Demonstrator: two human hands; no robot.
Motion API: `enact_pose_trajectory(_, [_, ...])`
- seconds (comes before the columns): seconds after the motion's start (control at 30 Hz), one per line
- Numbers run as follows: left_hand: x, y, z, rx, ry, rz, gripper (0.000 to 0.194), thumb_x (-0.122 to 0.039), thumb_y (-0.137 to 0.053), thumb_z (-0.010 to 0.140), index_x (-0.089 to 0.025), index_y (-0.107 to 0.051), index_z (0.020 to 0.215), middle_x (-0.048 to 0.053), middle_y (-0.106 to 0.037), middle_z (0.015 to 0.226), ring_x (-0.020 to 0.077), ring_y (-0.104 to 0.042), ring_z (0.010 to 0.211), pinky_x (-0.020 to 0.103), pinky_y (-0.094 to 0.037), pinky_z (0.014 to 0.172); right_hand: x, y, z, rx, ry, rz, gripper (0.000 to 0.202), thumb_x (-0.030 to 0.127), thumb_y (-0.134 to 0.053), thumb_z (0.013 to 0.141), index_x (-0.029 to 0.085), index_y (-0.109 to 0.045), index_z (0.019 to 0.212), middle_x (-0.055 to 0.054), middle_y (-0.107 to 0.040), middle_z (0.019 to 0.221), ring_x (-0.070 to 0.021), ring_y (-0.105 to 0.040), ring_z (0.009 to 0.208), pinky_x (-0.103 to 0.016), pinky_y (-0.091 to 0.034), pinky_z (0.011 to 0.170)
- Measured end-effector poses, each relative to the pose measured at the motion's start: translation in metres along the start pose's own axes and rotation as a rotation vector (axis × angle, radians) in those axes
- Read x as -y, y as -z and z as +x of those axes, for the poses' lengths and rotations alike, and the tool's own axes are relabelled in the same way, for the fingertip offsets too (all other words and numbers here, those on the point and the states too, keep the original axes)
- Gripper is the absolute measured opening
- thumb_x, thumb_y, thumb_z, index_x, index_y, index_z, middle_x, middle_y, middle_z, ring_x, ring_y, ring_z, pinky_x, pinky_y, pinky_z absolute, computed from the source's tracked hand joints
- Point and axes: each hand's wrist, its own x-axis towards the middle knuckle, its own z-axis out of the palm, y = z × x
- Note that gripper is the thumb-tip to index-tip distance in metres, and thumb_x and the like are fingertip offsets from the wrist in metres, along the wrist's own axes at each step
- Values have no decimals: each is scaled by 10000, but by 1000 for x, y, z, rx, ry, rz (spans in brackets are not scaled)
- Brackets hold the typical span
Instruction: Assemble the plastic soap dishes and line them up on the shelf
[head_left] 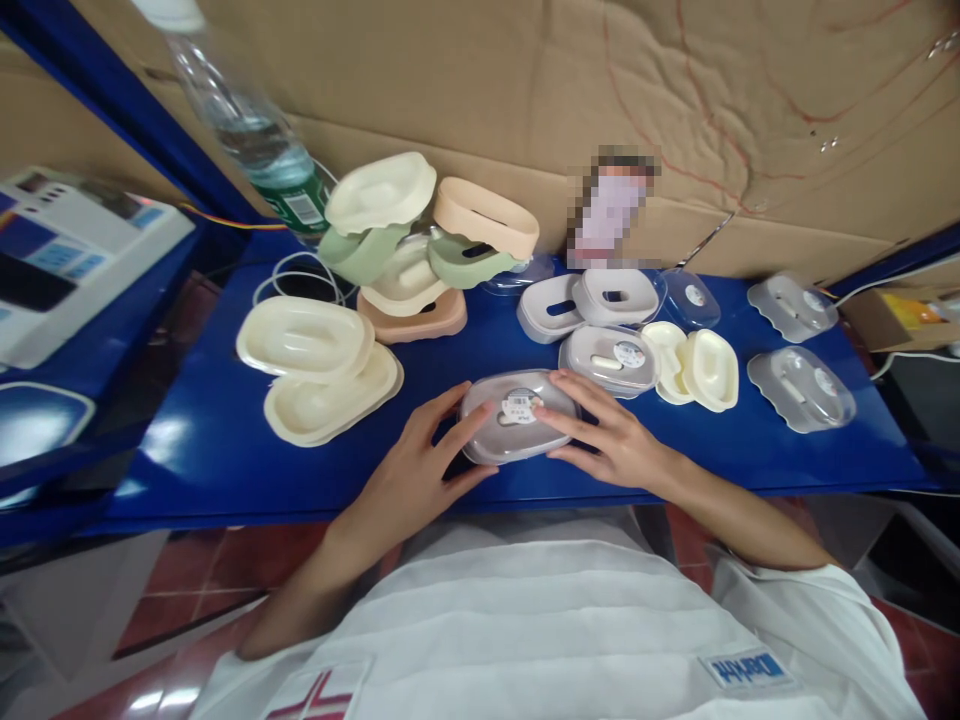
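Observation:
A grey oval box with a clear lid and a round barcode label lies near the front edge of the blue table. My left hand holds its left side, fingers spread over the rim and lid. On the right side, my right hand grips it, with a fingertip at the label. Just behind sits another lidded grey box, beside small cream pieces. Two grey oval rings stand behind those. Cream oval trays overlap to the left of my left hand.
Green, cream and orange parts are piled at the back, near a water bottle and white cable. Clear-lidded pieces lie at right. A pixelated object leans against the cardboard. A white device stands far left.

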Motion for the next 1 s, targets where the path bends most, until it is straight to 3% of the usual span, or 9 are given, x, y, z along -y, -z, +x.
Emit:
enact_pose_trajectory(0.27, [-5,4,1,-14,4,50,892,-457,-763,994,-331,-270,1727,173,-564,1605,332,-641,1417,480,-584,1167,-2,1,1,97,-41,36,898,365,-806,976,327,-320,1731,-185,-370,1746,-375,-370,1632,-632,-441,1271])
enact_pose_trajectory(0.5, [-5,7,1,-84,-43,-10,942,-474,-802,953,-364,-276,1727,173,-583,1562,343,-646,1393,509,-604,1136,0,4,1,-1,27,-4,904,279,-835,950,323,-360,1718,-155,-386,1753,-366,-438,1597,-587,-482,1262])
enact_pose_trajectory(0.6, [-5,9,1,-175,-95,-91,1021,-480,-821,935,-388,-205,1745,174,-515,1612,357,-608,1433,533,-622,1109,2,12,-2,-11,62,-35,879,283,-837,947,335,-394,1704,-136,-358,1772,-386,-459,1580,-605,-506,1242])
enact_pose_trajectory(0.7, [-5,10,-1,-264,-109,-154,943,-434,-771,992,-417,-198,1741,165,-374,1698,345,-590,1451,537,-634,1097,2,34,-8,-72,69,-159,849,304,-810,967,389,-391,1700,-91,-352,1780,-404,-471,1570,-646,-523,1219])
enact_pose_trajectory(0.8, [-6,10,-4,-238,-67,-172,857,-328,-745,1024,-392,-262,1729,169,-355,1697,325,-620,1412,535,-633,1104,-12,73,-16,-266,-83,-427,890,311,-849,932,410,-399,1694,-80,-414,1749,-383,-515,1542,-613,-512,1233])
enact_pose_trajectory(0.9, [-7,11,-4,-137,-68,-138,784,-245,-734,1023,-351,-350,1698,172,-404,1665,333,-607,1429,532,-617,1133,-46,120,-31,-439,-362,-691,842,420,-880,899,286,-508,1642,-160,-536,1652,-363,-550,1513,-524,-474,1257])
enact_pose_trajectory(1.0, [-8,12,-2,-71,-100,-73,624,-214,-714,1027,-298,-498,1606,163,-474,1622,336,-584,1455,509,-601,1152,-95,155,-54,-451,-738,-876,782,541,-834,906,203,-590,1568,-191,-626,1543,-341,-617,1428,-452,-496,1204])
